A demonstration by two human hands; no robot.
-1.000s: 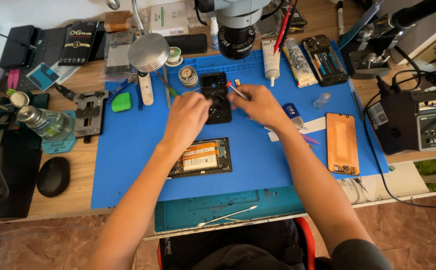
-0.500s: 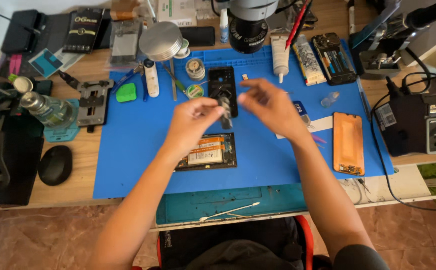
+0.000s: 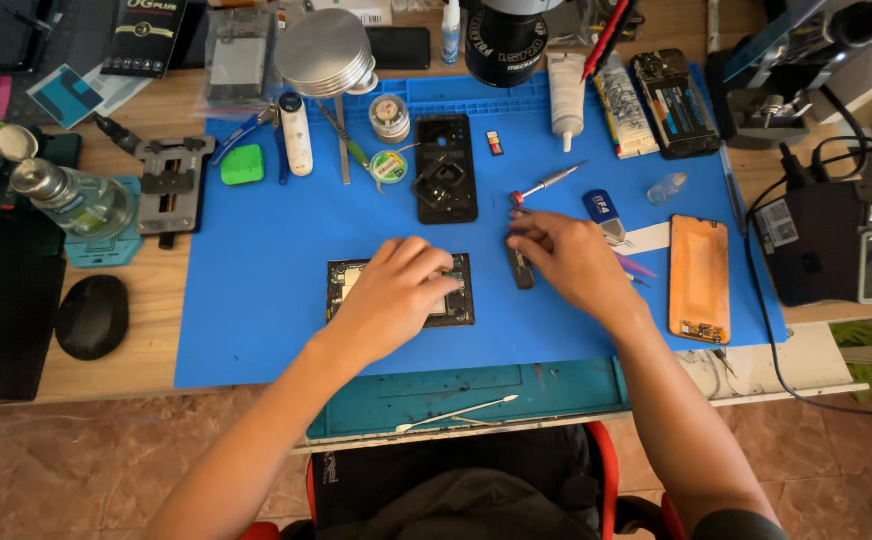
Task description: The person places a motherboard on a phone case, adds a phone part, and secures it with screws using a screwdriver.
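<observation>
My left hand (image 3: 396, 292) lies flat over an opened phone body (image 3: 346, 285) on the blue mat (image 3: 256, 300), pressing it down. To its right, the fingertips of my right hand (image 3: 568, 258) pinch a small dark oblong part (image 3: 522, 270) beside the phone. Just beyond that hand, a red-tipped screwdriver (image 3: 548, 183) lies loose on the mat. A black phone back frame (image 3: 445, 168) rests farther back, with no hand on it.
An orange-backed screen panel (image 3: 699, 278) lies at the mat's right. Microscope base (image 3: 504, 45), round metal tin (image 3: 326, 50), glue tube (image 3: 564, 95) and another opened phone (image 3: 674, 103) line the back. Glass bottle (image 3: 76, 200) left, black power unit (image 3: 836, 240) right, teal tray (image 3: 466, 385) in front.
Both hands have come back from the black frame toward me. The right hand has let go of the screwdriver, which now lies on the mat. The left hand has settled on the opened phone.
</observation>
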